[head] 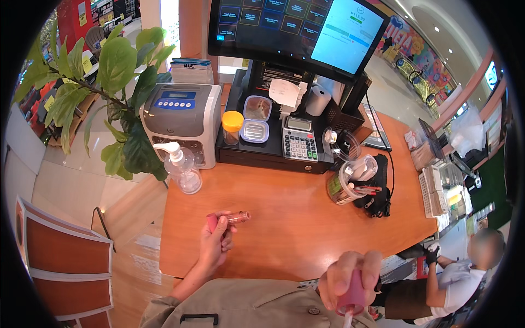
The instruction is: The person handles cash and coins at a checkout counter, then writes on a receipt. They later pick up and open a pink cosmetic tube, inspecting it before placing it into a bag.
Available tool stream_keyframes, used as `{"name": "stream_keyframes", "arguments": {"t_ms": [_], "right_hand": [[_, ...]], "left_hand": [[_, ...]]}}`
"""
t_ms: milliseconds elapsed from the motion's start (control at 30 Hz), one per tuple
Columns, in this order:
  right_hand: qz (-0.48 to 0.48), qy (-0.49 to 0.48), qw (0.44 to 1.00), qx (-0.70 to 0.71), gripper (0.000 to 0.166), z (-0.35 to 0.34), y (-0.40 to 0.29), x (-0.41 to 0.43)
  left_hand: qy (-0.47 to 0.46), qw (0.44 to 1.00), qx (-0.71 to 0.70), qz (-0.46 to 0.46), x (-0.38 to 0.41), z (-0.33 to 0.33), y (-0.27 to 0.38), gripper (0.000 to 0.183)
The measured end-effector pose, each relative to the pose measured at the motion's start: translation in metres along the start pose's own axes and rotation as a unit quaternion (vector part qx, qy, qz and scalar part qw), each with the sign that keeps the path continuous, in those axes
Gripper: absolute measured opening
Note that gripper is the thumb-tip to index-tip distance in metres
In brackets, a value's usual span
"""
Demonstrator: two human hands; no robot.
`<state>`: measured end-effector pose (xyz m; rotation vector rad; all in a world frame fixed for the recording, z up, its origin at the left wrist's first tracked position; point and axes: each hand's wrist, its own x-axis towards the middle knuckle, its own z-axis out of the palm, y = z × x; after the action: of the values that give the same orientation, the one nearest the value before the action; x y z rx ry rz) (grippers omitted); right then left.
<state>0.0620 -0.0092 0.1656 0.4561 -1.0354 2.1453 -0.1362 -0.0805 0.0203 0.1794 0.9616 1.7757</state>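
My left hand (216,242) holds a small lip gloss tube (239,217) above the wooden counter (279,209). Its clear, reddish neck end points right and has no cap on it, while a pink end (212,221) shows at my fingers. Close to the camera, in front of my chest, my right hand (328,287) grips a pink applicator cap (353,289). The pale wand (348,320) extends down from that cap and leaves the picture at the bottom edge. Both hands are apart from each other.
A pump bottle (183,172) stands at the counter's left, before a time clock (180,110). Behind are a cash drawer (266,158), a calculator (300,139) and a touchscreen monitor (295,33). A pen tub (342,186) stands right. A gloved co-worker (455,283) is at far right.
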Motion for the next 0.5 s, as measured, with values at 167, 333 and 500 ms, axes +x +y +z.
{"name": "stream_keyframes", "arguments": {"t_ms": [167,333,500], "right_hand": [[0.132,0.082,0.985,0.071,0.019,0.0,0.006,-0.001],[0.217,0.086,0.963,0.134,0.019,0.006,0.02,0.008],[0.257,0.041,0.941,0.215,0.021,0.005,0.025,0.009]], "left_hand": [[-0.004,1.0,0.0,0.006,0.0,-0.001,0.001,0.021],[-0.001,1.0,0.01,0.01,0.0,0.0,0.001,0.021],[-0.005,1.0,0.005,0.012,0.002,-0.003,-0.001,0.021]]}}
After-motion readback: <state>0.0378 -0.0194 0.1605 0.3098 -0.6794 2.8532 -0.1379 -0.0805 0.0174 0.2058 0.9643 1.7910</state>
